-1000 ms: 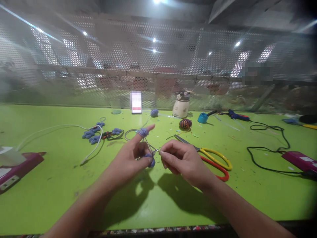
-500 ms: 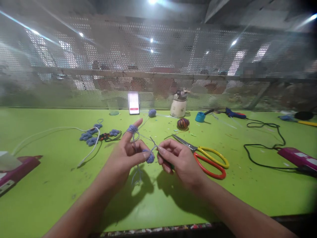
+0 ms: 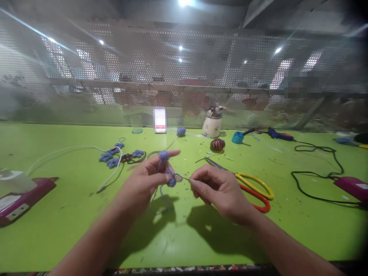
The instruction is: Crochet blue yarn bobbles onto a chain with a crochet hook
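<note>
My left hand (image 3: 149, 177) pinches a small purple crochet piece (image 3: 171, 180) between thumb and fingers. Purple yarn (image 3: 163, 155) is wound around its raised index finger, and loose yarn ends hang below the piece. A thin crochet hook (image 3: 183, 177) is gripped in my right hand (image 3: 217, 189), its tip at the edge of the crochet piece. The hook's handle is hidden in my palm. Behind the hands lies a purple yarn ball (image 3: 181, 132), with a strand running toward my left hand. Scissors (image 3: 255, 186) with yellow and red handles lie partly behind my right hand.
Crocheted purple flowers (image 3: 110, 157) and a white cable (image 3: 71, 147) lie at left, near a purple power strip (image 3: 31, 201). A phone (image 3: 160, 120), a bottle (image 3: 212, 124), a multicoloured yarn ball (image 3: 217, 145), blue tape (image 3: 238, 137) and a glue gun (image 3: 278, 134) stand or lie farther back.
My left index finger has tipped from upright toward the right. My right hand has drawn slightly away, and the hook now points level at the crochet piece. The whole view has shifted a little.
</note>
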Demonstrator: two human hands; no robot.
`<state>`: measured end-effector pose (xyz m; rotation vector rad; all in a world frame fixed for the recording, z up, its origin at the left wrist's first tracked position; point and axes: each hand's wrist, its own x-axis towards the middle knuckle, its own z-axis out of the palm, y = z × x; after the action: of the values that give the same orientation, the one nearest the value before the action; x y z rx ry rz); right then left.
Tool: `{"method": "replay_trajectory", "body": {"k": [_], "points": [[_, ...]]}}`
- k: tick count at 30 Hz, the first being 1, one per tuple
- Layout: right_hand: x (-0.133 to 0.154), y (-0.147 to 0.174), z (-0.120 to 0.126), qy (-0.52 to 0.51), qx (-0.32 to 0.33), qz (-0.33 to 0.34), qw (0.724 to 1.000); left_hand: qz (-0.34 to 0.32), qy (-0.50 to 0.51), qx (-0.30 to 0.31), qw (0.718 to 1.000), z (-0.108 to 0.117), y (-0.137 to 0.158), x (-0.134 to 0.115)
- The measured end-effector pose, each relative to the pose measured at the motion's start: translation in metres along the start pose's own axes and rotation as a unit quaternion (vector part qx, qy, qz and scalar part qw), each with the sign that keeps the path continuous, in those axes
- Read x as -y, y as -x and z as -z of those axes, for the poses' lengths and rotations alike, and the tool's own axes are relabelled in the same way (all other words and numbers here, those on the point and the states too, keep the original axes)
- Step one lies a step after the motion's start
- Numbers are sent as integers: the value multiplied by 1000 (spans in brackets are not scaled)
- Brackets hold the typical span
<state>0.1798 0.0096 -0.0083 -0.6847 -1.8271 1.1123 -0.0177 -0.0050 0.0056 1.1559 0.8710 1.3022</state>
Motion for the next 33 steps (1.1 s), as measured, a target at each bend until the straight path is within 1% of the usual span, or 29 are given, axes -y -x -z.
{"method": "replay_trajectory", "body": {"k": [2, 4, 6, 9, 12, 13, 14, 15, 17, 18, 19, 20, 22, 24, 25, 27, 29, 31, 33], "points": [[0, -1, -2, -65, 5, -42, 997, 1, -87, 46, 995, -2, -1, 4], [0, -4, -2, -95, 10, -81, 992, -15, -164, 76, 983, -5, -1, 7], [-2, -6, -2, -103, 10, -128, 986, -42, -233, 75, 969, -8, 0, 10], [-6, -9, -3, -124, 2, -195, 973, -76, -322, 53, 942, -12, 3, 12], [-11, -10, -8, -189, -26, -210, 959, -121, -358, 37, 925, -16, 6, 16], [-12, -9, -9, -216, -36, -203, 954, -133, -350, 31, 927, -17, 7, 16], [-13, -9, -11, -240, -45, -193, 950, -136, -328, 28, 934, -17, 7, 16], [-13, -8, -13, -259, -53, -181, 947, -129, -290, 28, 948, -17, 7, 16], [-11, -7, -15, -275, -65, -153, 947, -87, -172, 42, 980, -16, 5, 14], [-10, -6, -16, -268, -70, -138, 951, -59, -105, 51, 991, -14, 4, 12], [-8, -5, -16, -248, -72, -122, 958, -31, -42, 60, 997, -12, 3, 10], [-7, -4, -15, -220, -71, -107, 967, -7, 10, 67, 998, -10, 2, 8], [-6, -3, -12, -145, -64, -70, 985, 23, 77, 75, 994, -6, 1, 4], [-5, -2, -7, -51, -64, -20, 996, 30, 118, 81, 989, -2, 2, 0], [-5, -2, -4, 3, -64, 13, 998, 31, 133, 84, 987, 0, 3, -2], [-5, -1, 1, 115, -57, 83, 988, 27, 161, 81, 983, 3, 5, -6], [-5, 0, 5, 196, -41, 142, 969, 24, 181, 67, 981, 5, 6, -9], [-3, 1, 7, 222, -28, 171, 960, 22, 187, 44, 981, 7, 6, -10], [-1, 2, 7, 188, -19, 152, 970, 26, 168, 23, 985, 8, 4, -8]]}}
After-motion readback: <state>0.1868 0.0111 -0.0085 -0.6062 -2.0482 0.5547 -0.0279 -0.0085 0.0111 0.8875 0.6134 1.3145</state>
